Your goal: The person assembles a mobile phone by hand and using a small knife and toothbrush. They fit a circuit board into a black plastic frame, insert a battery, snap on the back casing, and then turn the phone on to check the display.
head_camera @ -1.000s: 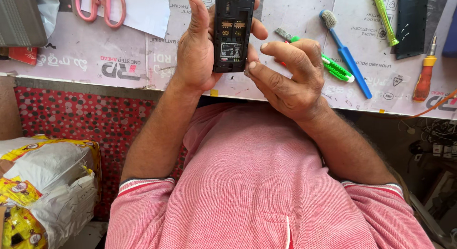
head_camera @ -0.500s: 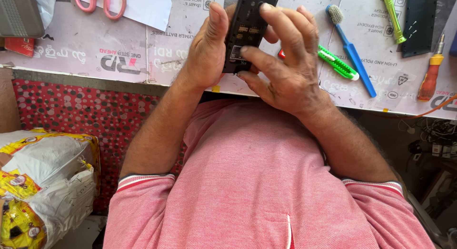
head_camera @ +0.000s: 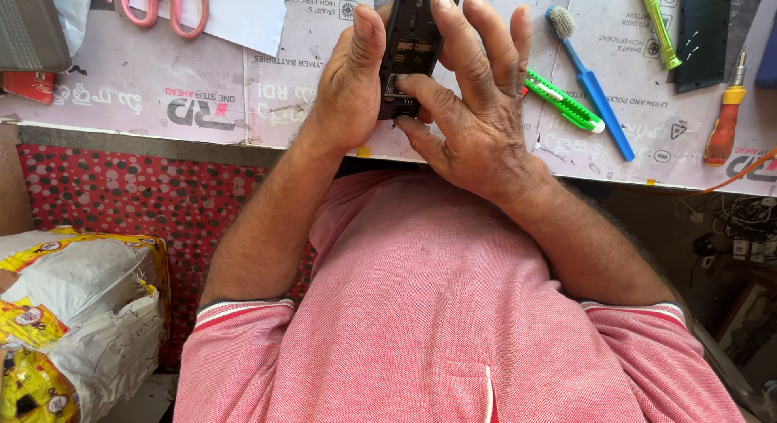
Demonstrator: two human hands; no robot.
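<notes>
Both hands close around a small black phone (head_camera: 410, 46) with its back cover off, held just above the near edge of the worktop (head_camera: 307, 107). The left hand (head_camera: 348, 87) cups the phone's left side, its thumb lying straight up along that edge. The right hand (head_camera: 473, 119) wraps the other side — its long fingers (head_camera: 461, 42) reach up over the right edge and upper part, and its thumb presses across the lower end of the exposed back. Neither hand is spread; both are clamped on the phone.

The phone's long axis runs away from the person, its lower end nearest the chest and its top end pointing toward the far side of the worktop, leaning slightly to the right. The open back faces the camera: a dark plastic shell with a recessed bay, small metal slots and a pale label low down. The top end passes out of the picture.

The worktop is covered with a printed paper sheet. Just right of the right hand lies a green utility knife (head_camera: 562, 102), and beside that a blue toothbrush (head_camera: 589, 79) with worn bristles. Farther right are a green screwdriver (head_camera: 660, 26), a dark flat panel (head_camera: 702, 34) and an orange-handled screwdriver (head_camera: 723, 123). Pink-handled scissors (head_camera: 166, 6) lie at the upper left, well apart from the hands. Below the worktop's left side sits a white and yellow sack (head_camera: 73, 310).
</notes>
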